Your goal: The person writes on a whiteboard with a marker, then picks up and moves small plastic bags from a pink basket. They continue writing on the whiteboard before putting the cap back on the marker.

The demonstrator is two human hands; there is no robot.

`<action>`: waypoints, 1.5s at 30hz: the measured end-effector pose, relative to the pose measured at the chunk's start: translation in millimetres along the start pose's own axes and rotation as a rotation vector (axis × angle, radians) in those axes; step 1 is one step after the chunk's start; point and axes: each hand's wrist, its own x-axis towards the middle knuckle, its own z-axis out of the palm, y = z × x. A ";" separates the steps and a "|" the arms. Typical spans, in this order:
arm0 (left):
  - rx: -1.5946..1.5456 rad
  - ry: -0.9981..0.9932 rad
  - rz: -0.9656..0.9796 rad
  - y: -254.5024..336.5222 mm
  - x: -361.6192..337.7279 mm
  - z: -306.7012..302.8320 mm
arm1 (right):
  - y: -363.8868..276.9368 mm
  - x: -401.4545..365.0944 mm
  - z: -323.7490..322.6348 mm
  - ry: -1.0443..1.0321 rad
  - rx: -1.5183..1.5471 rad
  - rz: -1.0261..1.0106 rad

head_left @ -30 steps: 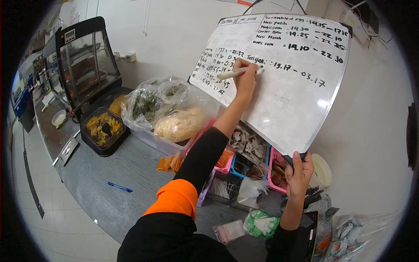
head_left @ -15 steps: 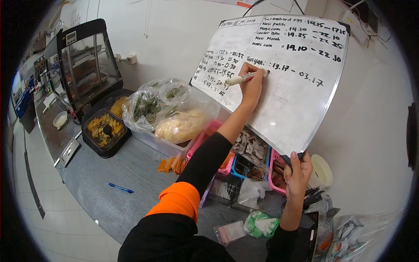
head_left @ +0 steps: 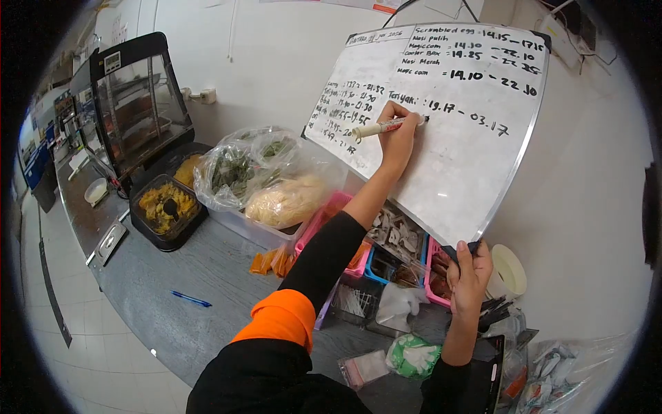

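Observation:
My left hand [head_left: 398, 141] grips a cream-coloured marker [head_left: 372, 129] with its dark tip at the whiteboard [head_left: 441, 186], just below the handwritten "Teriyaki" line. The board leans tilted against the wall, covered in black names and times in its upper and left parts. At its lower corner, my right hand [head_left: 472, 276] is closed on the dark corner piece, thumb in front. An orange cuff [head_left: 279, 317] circles my left sleeve. Under the board are a pink basket [head_left: 438, 272] and a blue basket [head_left: 379, 270] of packets.
A clear bin holds bagged greens [head_left: 241, 165] and a bag of pale yellow food [head_left: 286, 200]. Left of it stand a black tub of yellow food [head_left: 165, 207] and a glass display case [head_left: 141, 103]. A blue pen [head_left: 191, 298] lies on the grey table [head_left: 227, 276].
The marker tip has shifted slightly down and right on the board. My right hand stays at the corner, and the view has barely moved.

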 end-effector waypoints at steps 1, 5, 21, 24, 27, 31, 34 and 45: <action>-0.048 0.001 -0.055 2.6 -1.1 1.1 | -0.9 -0.4 0.6 0.001 0.000 -0.001; -0.082 -0.013 -0.016 -0.5 0.2 -0.1 | -3.1 -0.4 3.7 0.001 -0.023 -0.007; -0.062 0.029 -0.066 5.6 -7.2 14.9 | 0.4 -0.2 4.4 -0.013 -0.021 -0.027; -0.046 0.024 -0.046 7.2 -8.5 14.4 | 1.6 -0.2 4.0 -0.023 -0.010 -0.020; -0.050 0.021 -0.030 8.1 -8.4 13.7 | 3.4 0.0 6.6 0.000 -0.022 -0.035; -0.046 0.015 -0.036 6.8 -6.9 12.5 | 5.4 0.4 5.4 -0.011 -0.017 -0.030; -0.022 0.010 -0.034 6.5 -7.5 11.8 | 8.9 1.4 3.8 -0.021 -0.057 -0.078; -0.142 -0.012 -0.125 22.7 -14.0 18.4 | 6.6 0.9 3.9 -0.021 -0.105 -0.068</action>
